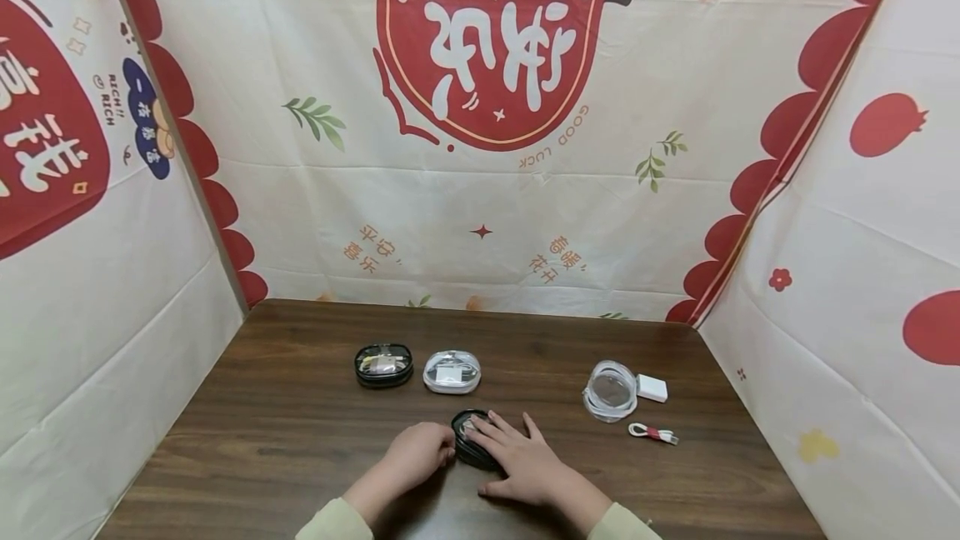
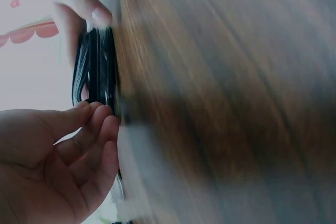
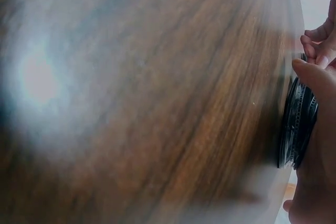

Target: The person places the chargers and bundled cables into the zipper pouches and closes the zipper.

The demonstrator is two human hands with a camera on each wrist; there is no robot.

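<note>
A small black zippered case (image 1: pixel 467 448) with a clear top lies on the table in front of me. At its left end, my left hand (image 1: pixel 421 450) pinches the edge by the zipper between thumb and curled fingers. My right hand (image 1: pixel 522 458) rests over the case with fingers spread, covering much of its top. In the left wrist view the black case (image 2: pixel 100 69) shows edge-on, its zipper teeth running along the side. From the right wrist, the case (image 3: pixel 296 124) sits under the right palm, with the left fingertips (image 3: pixel 310 51) at its far end.
Behind the hands sit another black clear-topped case (image 1: pixel 383 366) and a white one (image 1: pixel 452 372), both with things inside. To the right are a round clear case with white trim (image 1: pixel 610 392), a white charger block (image 1: pixel 652 388) and a bundled white cable (image 1: pixel 652 433).
</note>
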